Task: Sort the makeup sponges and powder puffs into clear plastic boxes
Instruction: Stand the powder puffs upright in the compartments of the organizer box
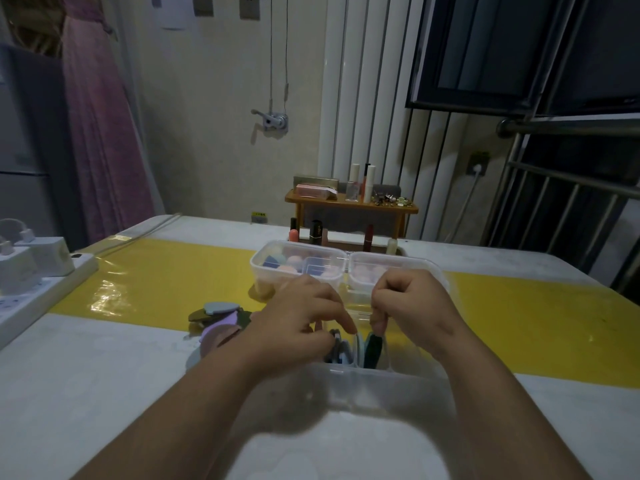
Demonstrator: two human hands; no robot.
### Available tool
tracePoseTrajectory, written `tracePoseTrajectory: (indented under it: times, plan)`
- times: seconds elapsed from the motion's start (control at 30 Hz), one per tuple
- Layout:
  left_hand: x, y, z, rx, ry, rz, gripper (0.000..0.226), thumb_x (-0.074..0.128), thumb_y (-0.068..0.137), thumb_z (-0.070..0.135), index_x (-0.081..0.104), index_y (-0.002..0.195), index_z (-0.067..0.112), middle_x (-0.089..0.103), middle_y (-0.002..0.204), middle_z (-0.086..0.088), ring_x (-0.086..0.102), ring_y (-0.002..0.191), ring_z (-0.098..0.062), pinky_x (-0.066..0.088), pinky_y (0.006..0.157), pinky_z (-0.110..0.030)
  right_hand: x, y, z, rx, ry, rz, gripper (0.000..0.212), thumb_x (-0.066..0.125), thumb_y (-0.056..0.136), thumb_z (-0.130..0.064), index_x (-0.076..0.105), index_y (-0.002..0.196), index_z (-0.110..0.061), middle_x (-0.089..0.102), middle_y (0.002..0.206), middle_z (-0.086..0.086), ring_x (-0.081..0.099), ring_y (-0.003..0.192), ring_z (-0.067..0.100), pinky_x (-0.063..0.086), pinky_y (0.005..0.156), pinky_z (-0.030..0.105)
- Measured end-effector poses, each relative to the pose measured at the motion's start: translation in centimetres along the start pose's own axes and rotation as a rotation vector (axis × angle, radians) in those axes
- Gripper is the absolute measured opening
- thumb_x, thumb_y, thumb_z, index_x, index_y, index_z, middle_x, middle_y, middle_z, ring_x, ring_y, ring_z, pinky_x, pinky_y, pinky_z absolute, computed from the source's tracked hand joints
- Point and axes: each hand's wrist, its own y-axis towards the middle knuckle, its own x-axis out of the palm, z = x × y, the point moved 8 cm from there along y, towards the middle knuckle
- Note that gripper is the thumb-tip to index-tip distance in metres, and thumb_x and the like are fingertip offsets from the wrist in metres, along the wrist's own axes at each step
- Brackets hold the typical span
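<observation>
Both hands reach into the near clear plastic box [346, 377] at the table's six o'clock edge. The left hand [304, 317] curls its fingers down into the box's left compartment and pinches the standing blue-grey flat powder puffs [336, 348]. The right hand [412, 306] has its fingers bent tight, the tips gripping the top of a dark green flat powder puff [375, 342] that stands on edge in the next compartment.

At nine o'clock from the left hand, a loose pile of flat puffs [220, 318] in grey, lilac and olive lies on the white table [104, 375], partly on its yellow strip [166, 278]. At twelve o'clock, just beyond the hands, two more clear lidless tubs [258, 268] stand side by side, holding pink, peach and blue egg-shaped makeup sponges [294, 261]. A white power strip [38, 296] sits far off at ten o'clock.
</observation>
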Motion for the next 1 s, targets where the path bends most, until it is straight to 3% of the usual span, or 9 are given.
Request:
tracePoseTrajectory:
  times: [0.23,0.53,0.67,0.77,0.83,1.0]
  plan:
    - [1.6,0.2,0.0,-0.051,0.032,-0.218,0.040,0.045,0.079,0.041,0.071,0.108,0.047,0.048,0.100,0.016,0.040,0.103,-0.007,0.031,0.096,-0.036,0.5,-0.1,-0.1,0.049,-0.002,-0.042,0.019,0.056,0.064,-0.020,0.065,0.061,-0.003,0.066,0.056,0.012,0.067,0.053,0.028,0.059,0.068,0.052]
    - [2.0,0.2,0.2,-0.038,0.147,-0.249,0.036,0.042,0.081,0.047,0.067,0.107,0.044,0.044,0.098,0.016,0.033,0.097,-0.005,0.032,0.090,-0.036,1.2,-0.1,0.7,0.125,-0.082,-0.111,0.016,0.061,0.063,-0.023,0.073,0.062,-0.013,0.070,0.062,0.008,0.070,0.068,0.030,0.058,0.075,0.054]
    - [2.0,0.2,-0.1,-0.055,0.117,-0.237,0.033,0.043,0.081,0.048,0.067,0.103,0.049,0.045,0.096,0.019,0.036,0.099,-0.005,0.033,0.092,-0.036,1.6,-0.3,0.7,0.153,-0.214,-0.189,0.016,0.063,0.071,-0.020,0.075,0.063,-0.026,0.072,0.065,-0.005,0.069,0.072,0.017,0.059,0.077,0.042]
    - [2.0,0.1,-0.2,-0.055,0.103,-0.229,0.032,0.045,0.082,0.048,0.068,0.104,0.048,0.046,0.095,0.019,0.037,0.099,-0.004,0.032,0.092,-0.036,1.7,-0.3,0.9,0.181,-0.290,-0.201,0.017,0.067,0.074,-0.017,0.069,0.069,-0.032,0.070,0.070,-0.006,0.066,0.073,0.012,0.056,0.070,0.032]
    - [2.0,0.2,-0.2,-0.056,0.104,-0.225,0.031,0.045,0.084,0.048,0.068,0.105,0.048,0.047,0.096,0.019,0.038,0.100,-0.005,0.032,0.093,-0.037,1.6,-0.2,0.9,0.181,-0.325,-0.178,0.015,0.072,0.074,-0.019,0.065,0.075,-0.032,0.068,0.075,-0.007,0.065,0.074,0.011,0.054,0.065,0.030]
    - [2.0,0.2,-0.3,-0.057,0.103,-0.224,0.033,0.044,0.085,0.051,0.068,0.107,0.050,0.047,0.095,0.021,0.038,0.100,-0.004,0.032,0.093,-0.037,1.2,-0.3,1.0,0.196,-0.371,-0.176,0.014,0.082,0.072,-0.023,0.070,0.065,-0.026,0.069,0.068,-0.007,0.065,0.073,0.010,0.059,0.071,0.034]
